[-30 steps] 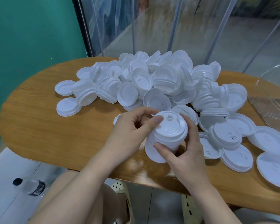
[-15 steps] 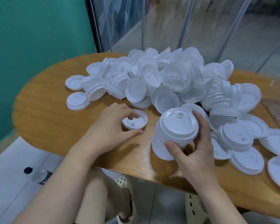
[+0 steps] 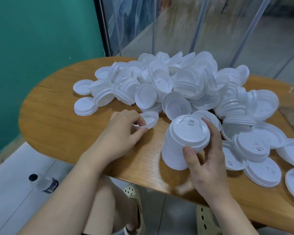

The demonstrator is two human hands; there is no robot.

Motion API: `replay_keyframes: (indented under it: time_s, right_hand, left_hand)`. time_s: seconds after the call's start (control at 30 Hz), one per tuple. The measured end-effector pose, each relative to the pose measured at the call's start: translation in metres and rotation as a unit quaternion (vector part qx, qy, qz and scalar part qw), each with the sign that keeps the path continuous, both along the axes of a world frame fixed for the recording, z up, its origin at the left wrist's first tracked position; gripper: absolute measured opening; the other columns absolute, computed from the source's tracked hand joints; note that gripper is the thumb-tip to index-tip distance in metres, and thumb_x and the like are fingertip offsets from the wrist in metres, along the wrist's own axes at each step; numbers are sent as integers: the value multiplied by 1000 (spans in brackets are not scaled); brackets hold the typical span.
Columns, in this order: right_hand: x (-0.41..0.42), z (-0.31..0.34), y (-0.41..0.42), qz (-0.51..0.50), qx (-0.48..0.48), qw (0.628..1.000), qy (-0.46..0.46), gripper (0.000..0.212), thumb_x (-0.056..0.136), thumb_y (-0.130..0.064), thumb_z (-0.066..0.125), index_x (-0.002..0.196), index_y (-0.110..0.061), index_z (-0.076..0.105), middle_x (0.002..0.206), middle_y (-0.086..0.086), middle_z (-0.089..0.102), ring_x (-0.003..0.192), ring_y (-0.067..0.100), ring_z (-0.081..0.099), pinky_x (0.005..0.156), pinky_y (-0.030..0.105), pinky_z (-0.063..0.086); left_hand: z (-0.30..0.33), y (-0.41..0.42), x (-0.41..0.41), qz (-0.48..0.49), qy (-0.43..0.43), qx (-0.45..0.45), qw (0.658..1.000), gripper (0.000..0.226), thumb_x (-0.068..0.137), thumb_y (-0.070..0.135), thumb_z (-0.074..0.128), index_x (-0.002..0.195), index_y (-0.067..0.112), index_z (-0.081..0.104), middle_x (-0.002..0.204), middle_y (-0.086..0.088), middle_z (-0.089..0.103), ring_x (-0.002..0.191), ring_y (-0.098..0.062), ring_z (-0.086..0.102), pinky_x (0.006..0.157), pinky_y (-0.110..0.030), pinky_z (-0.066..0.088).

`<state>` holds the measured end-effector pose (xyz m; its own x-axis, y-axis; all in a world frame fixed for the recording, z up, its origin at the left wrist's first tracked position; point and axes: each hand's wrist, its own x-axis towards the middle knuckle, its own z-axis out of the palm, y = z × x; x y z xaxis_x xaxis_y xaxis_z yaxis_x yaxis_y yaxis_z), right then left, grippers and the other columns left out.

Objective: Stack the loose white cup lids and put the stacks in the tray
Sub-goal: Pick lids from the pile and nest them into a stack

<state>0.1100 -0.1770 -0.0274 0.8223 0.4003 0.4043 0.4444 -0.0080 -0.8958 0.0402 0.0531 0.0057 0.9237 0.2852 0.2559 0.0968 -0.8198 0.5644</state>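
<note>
The stack of lids (image 3: 185, 141) stands tilted on the wooden table (image 3: 61, 122), at its near edge. The right hand (image 3: 205, 160) grips the stack, thumb and fingers (image 3: 210, 133) curled around its top lid. Left of the stack, the left hand (image 3: 122, 133) pinches a single lid (image 3: 148, 119) lying open side up. Behind the stack lies the loose lid pile (image 3: 185, 85).

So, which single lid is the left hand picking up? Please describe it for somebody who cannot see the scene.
On the wooden table, find the big pile of white lids and go to its near edge. There the left hand pinches one lid. Unlike its neighbours, it lies apart from the pile, hollow side up.
</note>
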Motion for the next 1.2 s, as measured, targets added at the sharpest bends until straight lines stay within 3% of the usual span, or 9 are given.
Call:
replay_keyframes:
  time_s: [0.17, 0.37, 0.47, 0.6, 0.8, 0.87, 1.0, 1.1, 1.2]
  right_hand:
    - [-1, -1, 2, 0, 7, 1000, 1, 83, 77, -53, 68, 148, -22, 38, 133, -34, 52, 129, -2, 52, 94, 6, 43]
    - [-5, 3, 5, -19, 9, 1000, 17, 84, 71, -58, 71, 145, -36, 36, 129, -39, 51, 127, -4, 53, 97, 7, 42]
    - [-7, 4, 7, -16, 9, 1000, 21, 82, 72, -59, 73, 143, -41, 37, 128, -38, 52, 125, -3, 55, 96, 10, 46]
    - [-9, 11, 8, -8, 18, 999, 35, 70, 73, -68, 76, 131, -69, 37, 127, -31, 58, 121, 5, 62, 90, 14, 52]
    - [-7, 6, 8, 0, 24, 999, 21, 68, 74, -49, 75, 134, -50, 43, 128, -27, 59, 123, 5, 60, 91, 13, 50]
    - [-7, 6, 7, 2, 20, 1000, 14, 68, 74, -49, 76, 132, -56, 43, 128, -28, 58, 123, 4, 60, 92, 13, 50]
    - [-7, 8, 7, 2, 10, 1000, 19, 68, 70, -50, 77, 124, -72, 41, 126, -34, 57, 123, -1, 58, 94, 12, 49]
    - [-6, 8, 7, 0, 3, 1000, 24, 69, 70, -51, 78, 127, -68, 42, 128, -32, 57, 126, 2, 57, 100, 22, 50]
    - [-6, 6, 6, 7, 8, 999, 43, 75, 69, -52, 79, 134, -55, 42, 128, -34, 56, 128, 0, 55, 103, 26, 52]
  left_hand:
    - [23, -10, -5, 20, -102, -209, 972, 12, 87, 18, 82, 84, 22, 71, 91, 8, 74, 96, -11, 67, 93, -26, 49]
    - [63, -33, -10, -69, -250, -399, 880, 14, 84, 20, 82, 91, 20, 69, 94, -5, 77, 91, -20, 72, 84, -35, 59]
    - [63, -46, -6, -129, -213, -495, 833, 26, 82, 18, 75, 106, 17, 64, 98, -4, 77, 91, -22, 73, 80, -36, 59]
    - [53, -61, 3, -114, -136, -554, 813, 34, 85, 10, 67, 119, 14, 63, 97, -13, 75, 88, -24, 73, 73, -32, 58]
    - [44, -61, 10, -72, -89, -479, 870, 22, 97, 10, 68, 119, 11, 66, 69, 4, 63, 61, -2, 58, 64, -13, 46]
    - [40, -61, 11, -60, -79, -437, 894, 20, 96, 16, 66, 116, 15, 69, 69, 2, 57, 63, -3, 53, 66, -14, 45]
    - [34, -60, 12, -73, -52, -356, 930, 19, 100, 27, 66, 118, 21, 71, 82, -16, 59, 72, -8, 52, 71, -20, 46]
    - [31, -57, 11, -87, -47, -327, 940, 23, 101, 38, 64, 120, 27, 71, 98, -22, 66, 87, -28, 64, 83, -39, 56]
    - [26, -56, 9, -89, -39, -297, 950, 22, 103, 38, 61, 121, 30, 71, 103, -23, 68, 99, -37, 65, 90, -53, 51]
